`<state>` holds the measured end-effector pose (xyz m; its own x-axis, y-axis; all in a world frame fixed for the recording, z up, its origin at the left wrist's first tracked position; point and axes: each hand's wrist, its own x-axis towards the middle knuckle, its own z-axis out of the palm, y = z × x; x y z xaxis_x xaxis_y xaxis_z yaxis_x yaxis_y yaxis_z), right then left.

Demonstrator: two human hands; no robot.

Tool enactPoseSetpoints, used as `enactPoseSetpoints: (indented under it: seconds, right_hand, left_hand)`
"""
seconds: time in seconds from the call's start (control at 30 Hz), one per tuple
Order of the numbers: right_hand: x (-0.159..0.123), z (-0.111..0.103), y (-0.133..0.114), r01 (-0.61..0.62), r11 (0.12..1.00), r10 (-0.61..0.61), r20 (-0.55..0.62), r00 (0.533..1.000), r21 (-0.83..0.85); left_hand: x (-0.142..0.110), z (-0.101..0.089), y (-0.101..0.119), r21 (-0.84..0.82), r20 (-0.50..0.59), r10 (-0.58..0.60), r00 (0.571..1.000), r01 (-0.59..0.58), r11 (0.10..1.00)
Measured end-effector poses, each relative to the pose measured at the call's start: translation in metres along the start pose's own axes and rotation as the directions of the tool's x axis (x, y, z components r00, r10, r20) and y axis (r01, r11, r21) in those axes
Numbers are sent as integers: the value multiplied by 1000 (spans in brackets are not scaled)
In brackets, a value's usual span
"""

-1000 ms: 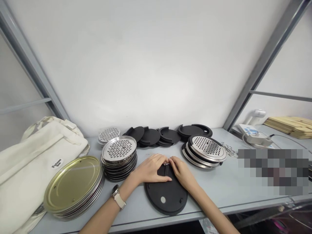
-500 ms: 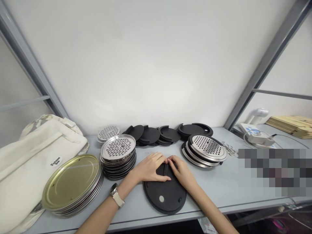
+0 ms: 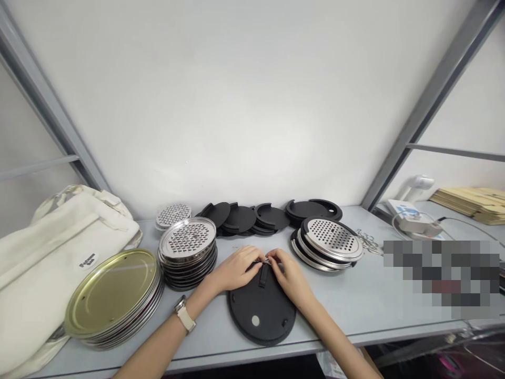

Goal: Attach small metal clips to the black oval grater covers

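A black oval disc (image 3: 270, 310) with a pale round spot and a small tab lies at the table's front edge. A short black strap (image 3: 263, 276) runs down from its far end. Beside that end, my left hand (image 3: 239, 268) is closed, its thumb and fingertips pinching a small shiny metal piece (image 3: 265, 260). From the other side, my right hand (image 3: 291, 279) also pinches this piece, next to the left fingertips. The fingers partly cover the piece, so its exact shape is hidden.
Gold lids (image 3: 114, 295) are stacked left, by a white cloth bag (image 3: 35, 279). Round graters (image 3: 189, 239) stand behind my left hand; oval graters (image 3: 333, 237) sit right. Black discs (image 3: 240, 218) line the wall. Small wire pieces (image 3: 367, 242) lie beyond the oval graters.
My left thumb has drawn up from across the disc to its far end, uncovering the strap. The shiny metal piece now shows between my fingertips. The view has shifted slightly.
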<state>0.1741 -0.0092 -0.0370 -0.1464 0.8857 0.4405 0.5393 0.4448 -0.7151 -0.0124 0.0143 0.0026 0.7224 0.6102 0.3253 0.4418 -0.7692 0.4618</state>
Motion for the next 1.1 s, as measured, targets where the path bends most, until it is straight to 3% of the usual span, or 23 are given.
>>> enactPoseSetpoints:
  seconds: [0.43, 1.1]
  right_hand:
    - [0, -1, -2, 25, 1000, -25, -36, 999, -12]
    - [-1, -2, -6, -28, 997, 30, 27, 999, -67]
  left_hand:
    - [4, 4, -4, -96, -42, -28, 999, 24, 995]
    - [4, 5, -5, -56, -44, 14, 999, -17, 998]
